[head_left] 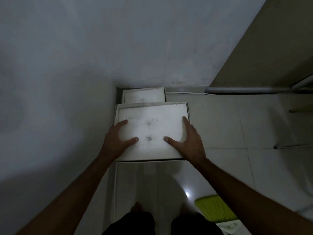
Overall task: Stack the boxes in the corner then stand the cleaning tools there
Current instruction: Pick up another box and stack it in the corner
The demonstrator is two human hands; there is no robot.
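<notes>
A large white box (150, 122) with a smudged top stands against the left wall, in front of me. My left hand (116, 141) grips its left edge, thumb lying on the top. On the other side my right hand (188, 141) grips the right edge the same way. Behind it, in the corner itself, sits a smaller white box (144, 95), lower down and partly hidden by the big one. A green broom head (215, 209) lies on the floor at the lower right, its handle out of view.
Grey walls meet at the corner, one running along the left. A tan cabinet or door panel (264, 48) rises at the right with a cable (186, 93) along the wall base. Pale tiled floor (237, 124) spreads to the right. My bare feet (137, 206) show below.
</notes>
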